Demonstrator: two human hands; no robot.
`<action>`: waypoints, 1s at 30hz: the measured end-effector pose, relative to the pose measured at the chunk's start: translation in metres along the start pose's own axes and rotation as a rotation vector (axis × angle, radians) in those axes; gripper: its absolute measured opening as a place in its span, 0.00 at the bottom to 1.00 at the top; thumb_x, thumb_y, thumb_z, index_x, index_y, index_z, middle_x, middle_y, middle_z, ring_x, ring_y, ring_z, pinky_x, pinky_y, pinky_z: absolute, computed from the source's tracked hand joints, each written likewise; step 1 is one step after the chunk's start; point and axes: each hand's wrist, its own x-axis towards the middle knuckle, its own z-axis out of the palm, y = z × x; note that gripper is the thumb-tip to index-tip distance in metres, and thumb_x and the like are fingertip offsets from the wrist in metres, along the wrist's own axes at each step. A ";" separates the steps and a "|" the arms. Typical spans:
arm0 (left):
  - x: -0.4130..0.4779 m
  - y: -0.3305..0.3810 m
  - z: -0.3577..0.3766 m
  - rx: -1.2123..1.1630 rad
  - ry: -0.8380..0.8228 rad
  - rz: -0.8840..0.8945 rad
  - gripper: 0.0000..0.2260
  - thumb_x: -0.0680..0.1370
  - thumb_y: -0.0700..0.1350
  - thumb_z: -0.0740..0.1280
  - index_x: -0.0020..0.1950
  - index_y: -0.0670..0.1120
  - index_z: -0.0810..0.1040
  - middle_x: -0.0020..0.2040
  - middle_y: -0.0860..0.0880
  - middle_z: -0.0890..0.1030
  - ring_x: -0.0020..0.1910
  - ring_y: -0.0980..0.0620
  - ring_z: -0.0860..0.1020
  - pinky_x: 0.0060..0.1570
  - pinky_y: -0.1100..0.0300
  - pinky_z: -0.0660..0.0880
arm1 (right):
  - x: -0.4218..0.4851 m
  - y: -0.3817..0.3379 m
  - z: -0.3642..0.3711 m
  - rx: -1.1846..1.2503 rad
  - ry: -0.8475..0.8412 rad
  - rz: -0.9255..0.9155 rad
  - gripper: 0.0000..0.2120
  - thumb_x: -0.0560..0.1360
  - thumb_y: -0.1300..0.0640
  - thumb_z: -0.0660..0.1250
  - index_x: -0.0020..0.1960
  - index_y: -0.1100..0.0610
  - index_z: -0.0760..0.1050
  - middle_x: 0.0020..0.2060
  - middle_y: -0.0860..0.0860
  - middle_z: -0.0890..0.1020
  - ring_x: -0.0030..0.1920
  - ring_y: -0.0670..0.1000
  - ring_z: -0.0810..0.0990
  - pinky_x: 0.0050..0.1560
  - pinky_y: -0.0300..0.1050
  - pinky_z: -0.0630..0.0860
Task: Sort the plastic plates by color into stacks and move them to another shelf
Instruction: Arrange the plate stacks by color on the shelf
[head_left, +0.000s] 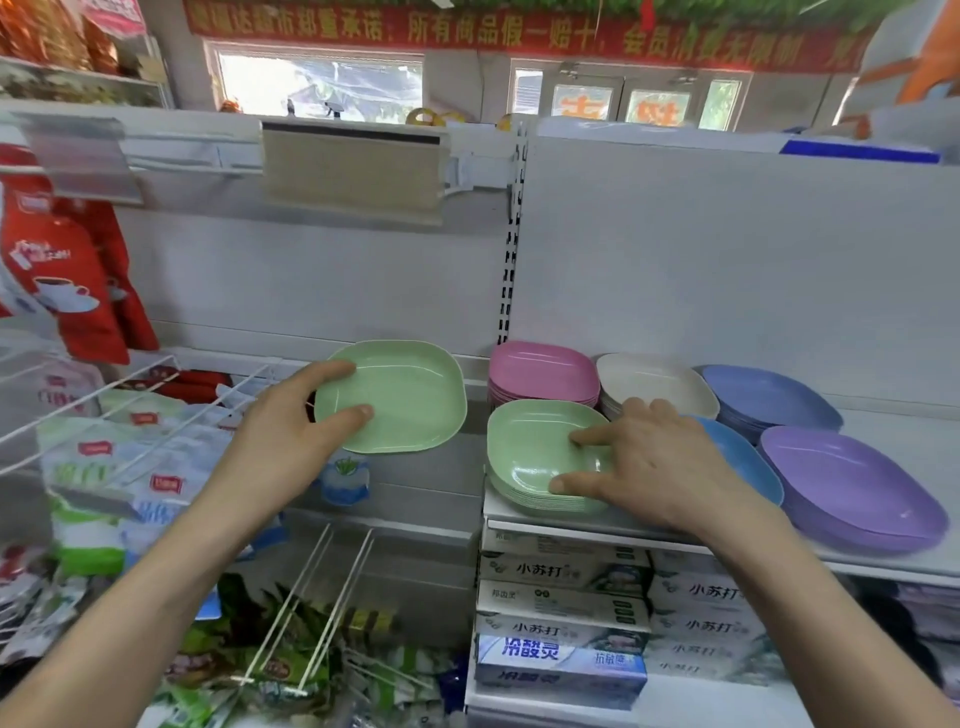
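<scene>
So a single green plate (397, 395) is held up in the left hand (291, 415), thumb pinched over the near rim and fingers curled round the far edge, hanging in the air just left of the shelf (883, 564) where the sorted piles sit. The right hand (649, 457) is laid flat on the green stack (540, 457), fingers spread and not closed round anything, more steadying than grabbing. Looks like the moving step is in hand, one plate lifted off its colour pile. Next up, it probably needs to be carried across to the left bay and set down level, with the green stack pinned so nothing slides. Around it, the pink stack (543, 371), white stack (654, 384), dark blue stack (769, 400), a light blue stack (748, 457) half hidden behind the right wrist, and the purple stack (852, 488) are packed close together. On the left, wire dividers (130, 400) and bagged goods (104, 467) are crowded in, so a clear landing spot could be tricky.
</scene>
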 end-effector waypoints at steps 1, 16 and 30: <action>0.002 0.004 0.002 -0.003 -0.015 0.005 0.22 0.79 0.51 0.72 0.72 0.57 0.75 0.64 0.59 0.74 0.58 0.57 0.72 0.55 0.58 0.68 | -0.001 0.000 -0.001 0.048 0.023 0.006 0.36 0.68 0.21 0.60 0.71 0.35 0.73 0.49 0.46 0.69 0.62 0.54 0.71 0.63 0.53 0.69; 0.016 0.073 0.083 0.355 -0.503 0.200 0.27 0.77 0.61 0.69 0.74 0.55 0.72 0.72 0.50 0.74 0.70 0.47 0.73 0.65 0.54 0.71 | -0.059 0.040 0.003 0.387 0.523 0.294 0.14 0.78 0.45 0.67 0.61 0.47 0.81 0.40 0.40 0.73 0.46 0.50 0.76 0.47 0.47 0.69; 0.015 0.082 0.093 0.629 -0.653 0.201 0.29 0.73 0.69 0.67 0.71 0.60 0.74 0.67 0.47 0.72 0.65 0.45 0.74 0.63 0.50 0.73 | -0.086 0.064 0.020 0.458 0.606 0.366 0.12 0.78 0.48 0.67 0.60 0.48 0.81 0.36 0.40 0.72 0.42 0.48 0.74 0.43 0.46 0.66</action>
